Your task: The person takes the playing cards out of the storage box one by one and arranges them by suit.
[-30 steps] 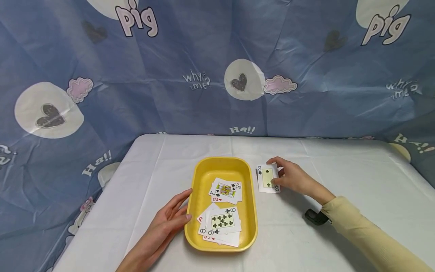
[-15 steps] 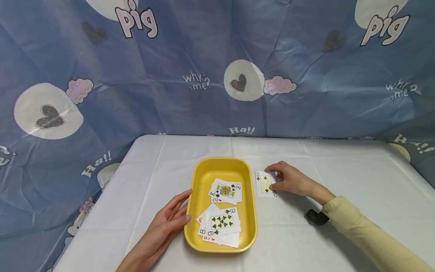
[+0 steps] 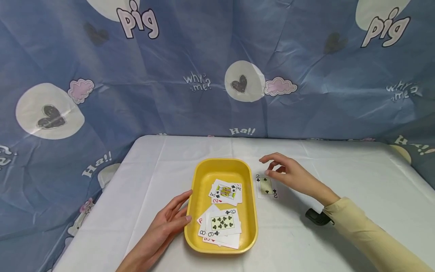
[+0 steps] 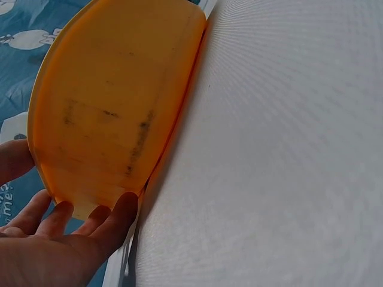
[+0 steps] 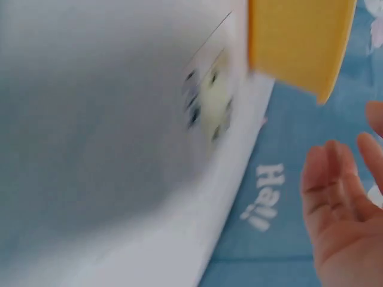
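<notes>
A yellow tray stands on the white table. My left hand rests against its left side, and in the left wrist view the relaxed fingers touch the outer wall, with the thumb at the rim. Inside lie two loose piles of playing cards: a king of spades tops the far one, a nine of clubs the near one. Right of the tray, a two of clubs lies face up on the table. Over its far right corner hovers my right hand, fingers loosely bent and holding nothing.
A black device sits at the right wrist, by the beige sleeve. The white tablecloth reaches back to a blue printed curtain behind the table.
My right hand has brought the two of clubs a little nearer and let it go on the table, then lifted off it. My left hand and the tray have stayed put.
</notes>
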The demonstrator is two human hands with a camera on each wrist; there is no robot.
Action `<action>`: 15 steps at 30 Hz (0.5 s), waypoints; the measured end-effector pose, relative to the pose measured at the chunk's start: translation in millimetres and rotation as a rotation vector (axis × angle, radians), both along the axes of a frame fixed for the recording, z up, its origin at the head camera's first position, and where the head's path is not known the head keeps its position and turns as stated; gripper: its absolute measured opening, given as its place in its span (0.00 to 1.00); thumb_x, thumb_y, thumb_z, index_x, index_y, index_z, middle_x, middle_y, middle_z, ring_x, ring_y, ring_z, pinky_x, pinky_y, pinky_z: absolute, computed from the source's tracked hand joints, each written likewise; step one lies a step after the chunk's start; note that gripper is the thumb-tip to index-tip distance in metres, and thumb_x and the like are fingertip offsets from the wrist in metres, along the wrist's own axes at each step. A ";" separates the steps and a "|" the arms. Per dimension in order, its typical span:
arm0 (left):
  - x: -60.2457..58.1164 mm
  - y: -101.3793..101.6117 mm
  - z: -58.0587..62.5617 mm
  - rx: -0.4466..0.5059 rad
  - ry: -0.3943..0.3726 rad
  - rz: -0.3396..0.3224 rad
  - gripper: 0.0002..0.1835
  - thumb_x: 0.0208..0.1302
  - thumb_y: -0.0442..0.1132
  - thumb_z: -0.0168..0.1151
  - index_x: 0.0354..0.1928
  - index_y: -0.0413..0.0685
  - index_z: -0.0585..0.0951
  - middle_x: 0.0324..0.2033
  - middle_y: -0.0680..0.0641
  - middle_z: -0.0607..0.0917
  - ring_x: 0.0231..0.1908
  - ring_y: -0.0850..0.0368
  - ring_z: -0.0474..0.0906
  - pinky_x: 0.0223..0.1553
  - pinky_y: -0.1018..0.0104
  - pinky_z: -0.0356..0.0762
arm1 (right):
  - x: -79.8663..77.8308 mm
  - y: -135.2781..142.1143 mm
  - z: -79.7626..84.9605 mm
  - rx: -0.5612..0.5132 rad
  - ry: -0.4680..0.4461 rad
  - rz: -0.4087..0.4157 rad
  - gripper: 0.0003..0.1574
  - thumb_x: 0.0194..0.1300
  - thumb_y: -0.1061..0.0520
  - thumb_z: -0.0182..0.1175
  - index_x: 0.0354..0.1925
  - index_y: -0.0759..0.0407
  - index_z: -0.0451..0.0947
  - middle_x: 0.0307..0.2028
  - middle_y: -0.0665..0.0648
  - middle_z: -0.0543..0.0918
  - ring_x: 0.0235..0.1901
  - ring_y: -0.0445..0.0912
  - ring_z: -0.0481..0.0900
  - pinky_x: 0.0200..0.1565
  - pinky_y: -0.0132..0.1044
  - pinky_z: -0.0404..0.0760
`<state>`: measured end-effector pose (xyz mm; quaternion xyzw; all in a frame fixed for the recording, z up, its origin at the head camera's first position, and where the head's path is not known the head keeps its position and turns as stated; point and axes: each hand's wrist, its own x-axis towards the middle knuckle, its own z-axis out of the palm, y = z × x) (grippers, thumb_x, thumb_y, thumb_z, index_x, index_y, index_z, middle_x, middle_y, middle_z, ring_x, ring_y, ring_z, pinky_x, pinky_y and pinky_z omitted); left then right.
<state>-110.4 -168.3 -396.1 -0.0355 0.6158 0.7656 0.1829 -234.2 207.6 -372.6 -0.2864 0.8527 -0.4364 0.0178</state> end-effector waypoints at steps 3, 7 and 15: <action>-0.1 0.4 -0.1 -0.004 -0.003 -0.001 0.36 0.62 0.32 0.65 0.71 0.57 0.65 0.71 0.52 0.61 0.69 0.53 0.61 0.62 0.62 0.69 | 5.3 -12.4 7.1 -0.033 0.013 0.049 0.19 0.68 0.57 0.63 0.57 0.48 0.77 0.52 0.48 0.78 0.44 0.46 0.78 0.45 0.37 0.81; -0.1 1.4 0.0 -0.006 -0.007 -0.003 0.36 0.62 0.32 0.65 0.71 0.57 0.65 0.71 0.52 0.61 0.69 0.53 0.62 0.61 0.63 0.70 | 10.5 -31.0 15.4 -0.050 0.028 0.128 0.19 0.68 0.58 0.63 0.57 0.51 0.77 0.53 0.49 0.78 0.45 0.45 0.78 0.48 0.39 0.80; 0.4 1.7 1.0 -0.011 -0.022 0.009 0.36 0.62 0.32 0.65 0.71 0.58 0.66 0.71 0.54 0.63 0.69 0.55 0.62 0.61 0.63 0.69 | 14.6 -69.5 26.9 0.017 -0.030 0.262 0.25 0.66 0.61 0.65 0.59 0.45 0.75 0.49 0.44 0.78 0.49 0.51 0.77 0.48 0.39 0.79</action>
